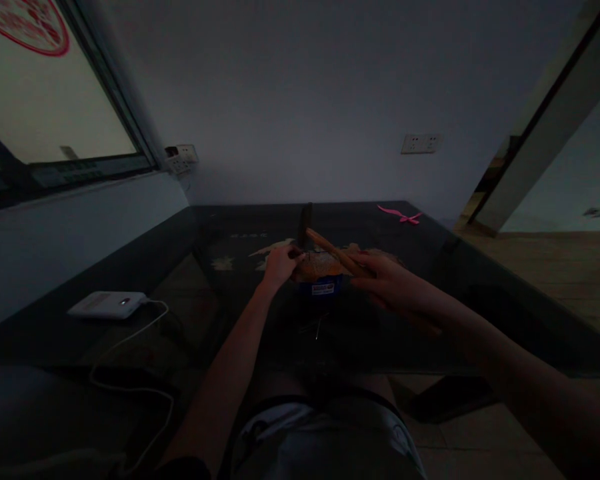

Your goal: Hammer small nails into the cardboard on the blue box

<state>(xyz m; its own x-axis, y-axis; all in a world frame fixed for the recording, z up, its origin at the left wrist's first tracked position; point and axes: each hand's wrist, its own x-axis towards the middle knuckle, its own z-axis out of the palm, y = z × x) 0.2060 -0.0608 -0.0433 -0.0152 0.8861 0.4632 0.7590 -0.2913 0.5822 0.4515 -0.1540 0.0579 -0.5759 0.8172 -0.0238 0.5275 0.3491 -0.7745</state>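
On the dark table stands a blue container (323,287) with a label, and a brownish-orange piece (320,265) rests on its top. My left hand (281,263) is at the left edge of that piece, its thumb and fingertips pinched together; what lies between them is too small to name. My right hand (380,279) is wrapped round a wooden stick-like handle (335,252) that slants up and left over the piece. A dark upright blade-like part (305,223) rises by the far end of the handle. Dim light hides finer detail.
A white power bank (109,305) with a white cable lies at the table's left. A pink ribbon-like item (403,217) is at the back right. A thin shiny piece (319,328) lies before the container. Behind the dark table (220,220) is a wall with sockets (420,143).
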